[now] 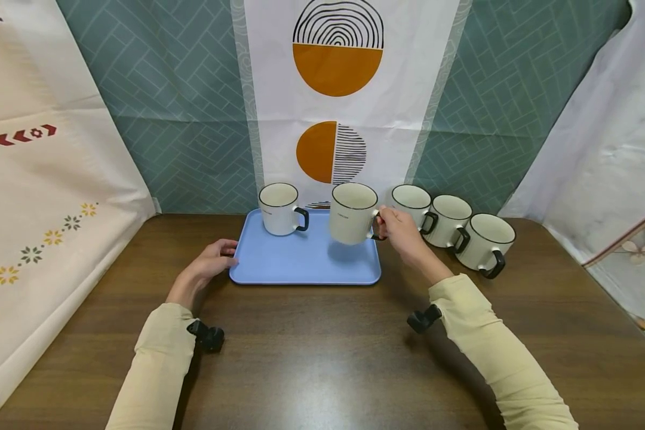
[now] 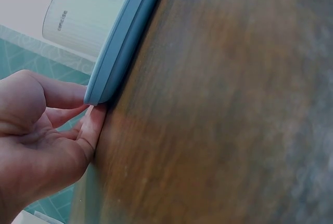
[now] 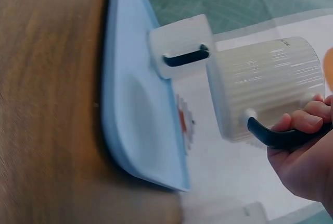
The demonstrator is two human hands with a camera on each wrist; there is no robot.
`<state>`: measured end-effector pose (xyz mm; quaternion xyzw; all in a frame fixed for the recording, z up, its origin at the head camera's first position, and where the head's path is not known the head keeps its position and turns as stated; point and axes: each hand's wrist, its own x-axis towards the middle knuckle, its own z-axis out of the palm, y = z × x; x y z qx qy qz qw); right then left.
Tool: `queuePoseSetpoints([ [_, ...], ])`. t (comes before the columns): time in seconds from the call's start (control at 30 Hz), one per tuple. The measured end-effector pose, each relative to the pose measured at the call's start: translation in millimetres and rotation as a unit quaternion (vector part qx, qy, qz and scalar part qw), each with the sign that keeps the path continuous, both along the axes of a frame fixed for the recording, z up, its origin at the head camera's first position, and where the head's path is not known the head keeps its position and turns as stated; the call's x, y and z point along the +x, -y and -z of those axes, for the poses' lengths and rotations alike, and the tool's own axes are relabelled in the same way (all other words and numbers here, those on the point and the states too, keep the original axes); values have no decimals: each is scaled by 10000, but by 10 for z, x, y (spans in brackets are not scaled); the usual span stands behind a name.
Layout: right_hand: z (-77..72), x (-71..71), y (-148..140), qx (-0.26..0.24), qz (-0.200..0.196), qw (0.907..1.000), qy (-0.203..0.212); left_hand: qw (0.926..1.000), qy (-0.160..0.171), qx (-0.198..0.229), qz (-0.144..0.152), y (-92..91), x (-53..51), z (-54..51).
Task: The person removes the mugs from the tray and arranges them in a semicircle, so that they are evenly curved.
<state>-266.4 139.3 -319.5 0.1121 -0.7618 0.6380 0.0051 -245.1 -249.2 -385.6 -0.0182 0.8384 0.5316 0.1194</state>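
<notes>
In the head view, my right hand point(image 1: 400, 230) grips the black handle of a white mug point(image 1: 352, 216) with a dark rim. That mug hangs upright over the right half of a light blue tray point(image 1: 301, 266), and the right wrist view shows a gap between its base and the tray. My left hand point(image 1: 209, 263) pinches the tray's left edge; in the left wrist view the thumb and fingertips meet the rim point(image 2: 106, 73). Another white mug point(image 1: 277, 210) stands at the tray's back left, its handle pointing right.
Right of the tray, three similar mugs stand in a slanting row on the wooden table point(image 1: 312, 346): a back mug point(image 1: 408, 197), a middle mug point(image 1: 445, 224) and a front mug point(image 1: 481, 245). A patterned cloth point(image 1: 183, 161) hangs behind the table.
</notes>
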Motion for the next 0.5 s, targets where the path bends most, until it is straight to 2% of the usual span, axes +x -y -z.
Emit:
queuePoseSetpoints([
  [0.2,-157,59,-131,-182,106,9991,-378,10000,-47,-15,24,13,20,-18],
  [0.5,-281,109,-364,-193,321,9975,-594,9999,-97,5,29,8,7,16],
])
